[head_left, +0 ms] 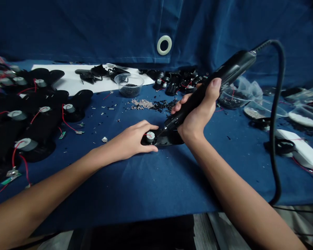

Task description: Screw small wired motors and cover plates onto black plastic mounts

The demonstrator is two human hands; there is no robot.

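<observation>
My right hand (198, 113) is wrapped round a black electric screwdriver (224, 74), which slants down to the left with its tip at a black plastic part (169, 138) on the blue cloth. That part carries a small round motor (150, 136) with a red wire. My left hand (131, 140) rests on the part's left end, fingers curled around the motor and pinning the piece down. The screwdriver's thick black cable (275, 114) loops up and drops off the table's right front.
Several finished black parts with motors and red wires (39, 125) lie stacked at left. A clear cup of dark screws (129, 85) and loose screws (143, 103) sit behind. Clear bowls (261, 109) and a white casing (299, 149) are at right. A blue tarp with a grommet (164, 45) hangs behind.
</observation>
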